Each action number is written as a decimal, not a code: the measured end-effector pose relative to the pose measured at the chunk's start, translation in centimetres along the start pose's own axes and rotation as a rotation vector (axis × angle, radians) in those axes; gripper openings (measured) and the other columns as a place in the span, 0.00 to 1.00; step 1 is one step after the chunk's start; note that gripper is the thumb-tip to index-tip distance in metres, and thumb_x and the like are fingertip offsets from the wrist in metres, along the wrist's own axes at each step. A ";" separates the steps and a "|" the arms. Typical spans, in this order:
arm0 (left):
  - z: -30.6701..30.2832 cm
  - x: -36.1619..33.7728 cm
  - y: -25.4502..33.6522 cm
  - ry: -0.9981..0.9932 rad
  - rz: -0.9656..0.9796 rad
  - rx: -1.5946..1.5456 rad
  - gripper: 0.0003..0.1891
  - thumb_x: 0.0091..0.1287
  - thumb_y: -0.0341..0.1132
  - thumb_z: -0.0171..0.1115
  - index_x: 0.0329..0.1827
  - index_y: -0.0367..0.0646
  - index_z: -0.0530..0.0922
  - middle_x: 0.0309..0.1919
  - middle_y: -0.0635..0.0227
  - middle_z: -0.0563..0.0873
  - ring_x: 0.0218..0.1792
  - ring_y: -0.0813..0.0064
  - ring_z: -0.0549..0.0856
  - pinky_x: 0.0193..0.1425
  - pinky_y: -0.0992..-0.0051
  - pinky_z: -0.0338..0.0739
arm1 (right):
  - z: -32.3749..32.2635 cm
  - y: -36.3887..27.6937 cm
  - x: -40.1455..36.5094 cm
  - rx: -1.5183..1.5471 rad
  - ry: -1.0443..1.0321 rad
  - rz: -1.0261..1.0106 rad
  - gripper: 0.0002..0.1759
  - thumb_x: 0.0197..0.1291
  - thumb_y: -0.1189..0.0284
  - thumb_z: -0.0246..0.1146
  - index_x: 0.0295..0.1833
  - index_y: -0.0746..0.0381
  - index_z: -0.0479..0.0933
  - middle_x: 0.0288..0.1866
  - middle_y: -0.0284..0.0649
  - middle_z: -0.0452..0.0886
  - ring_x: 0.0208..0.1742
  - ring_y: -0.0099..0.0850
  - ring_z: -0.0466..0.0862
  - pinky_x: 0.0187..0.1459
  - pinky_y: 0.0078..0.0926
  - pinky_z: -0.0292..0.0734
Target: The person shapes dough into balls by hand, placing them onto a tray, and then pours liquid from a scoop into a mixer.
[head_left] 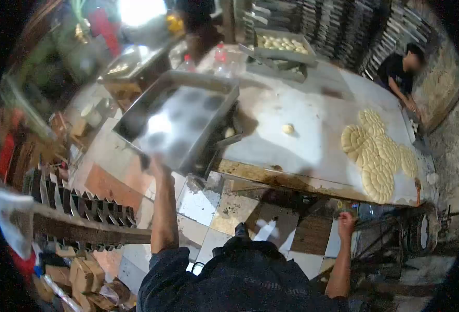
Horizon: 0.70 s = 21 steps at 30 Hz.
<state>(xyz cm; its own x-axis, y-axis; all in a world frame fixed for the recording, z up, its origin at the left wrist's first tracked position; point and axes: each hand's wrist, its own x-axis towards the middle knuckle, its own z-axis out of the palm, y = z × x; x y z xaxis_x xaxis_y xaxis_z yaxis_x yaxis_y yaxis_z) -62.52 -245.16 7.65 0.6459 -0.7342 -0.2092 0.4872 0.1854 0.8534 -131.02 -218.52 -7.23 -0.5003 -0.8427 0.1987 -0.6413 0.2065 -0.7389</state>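
Observation:
My left hand [158, 165] is at the near edge of a large metal baking tray [182, 117], fingers closed on its rim and slightly blurred. Rows of dark round marks show on the tray's shiny bottom, which holds no dough. Another metal tray [203, 161] is partly hidden under its right side. Away from the worktable's front edge, my right hand [346, 222] hangs with curled fingers; whether anything is inside cannot be seen. A single dough ball [288, 129] lies on the worktable [271, 99], and a cluster of shaped dough pieces [377, 151] lies toward its right end.
A tray of dough balls [281, 44] stands at the table's back, near red-capped bottles [220, 53]. At the far right a person [398, 73] works at the table edge. Stacked metal racks [78, 203] and cardboard boxes [84, 275] are at my left, above a tiled floor [201, 200].

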 end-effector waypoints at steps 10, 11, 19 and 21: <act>-3.2 5.0 1.1 -0.134 0.149 0.670 0.18 0.65 0.46 0.58 0.40 0.37 0.79 0.23 0.64 0.81 0.27 0.69 0.78 0.36 0.65 0.73 | -1.8 -3.2 -5.3 -0.068 0.305 0.325 0.06 0.64 0.76 0.58 0.44 0.63 0.77 0.32 0.36 0.78 0.35 0.28 0.80 0.38 0.26 0.76; -3.2 4.4 3.1 -0.198 0.309 1.125 0.19 0.65 0.47 0.59 0.41 0.36 0.80 0.22 0.63 0.81 0.27 0.69 0.77 0.35 0.64 0.72 | -1.6 -3.8 -4.2 -0.071 0.312 0.351 0.06 0.64 0.76 0.58 0.44 0.63 0.77 0.32 0.36 0.78 0.35 0.28 0.80 0.38 0.26 0.76; 14.3 -10.9 5.9 0.115 0.951 1.029 0.21 0.66 0.47 0.59 0.40 0.31 0.77 0.33 0.59 0.81 0.31 0.71 0.79 0.34 0.67 0.73 | -0.5 -5.6 8.0 0.013 0.428 0.028 0.10 0.64 0.72 0.60 0.47 0.66 0.77 0.34 0.39 0.80 0.35 0.29 0.79 0.40 0.26 0.75; 20.0 -11.4 1.1 -0.368 1.210 0.611 0.21 0.66 0.44 0.59 0.46 0.31 0.76 0.41 0.58 0.81 0.36 0.72 0.79 0.38 0.70 0.74 | 1.4 -4.9 11.4 0.384 0.313 0.178 0.11 0.66 0.70 0.59 0.47 0.66 0.77 0.37 0.37 0.82 0.36 0.26 0.80 0.40 0.24 0.74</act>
<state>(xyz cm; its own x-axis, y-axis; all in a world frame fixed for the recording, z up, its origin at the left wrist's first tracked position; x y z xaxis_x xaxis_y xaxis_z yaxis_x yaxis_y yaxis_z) -81.13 -249.65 20.53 0.2411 -0.4703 0.8489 -0.6431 0.5777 0.5027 -132.78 -229.82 -2.19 -0.7694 -0.6105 0.1877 -0.3004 0.0866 -0.9499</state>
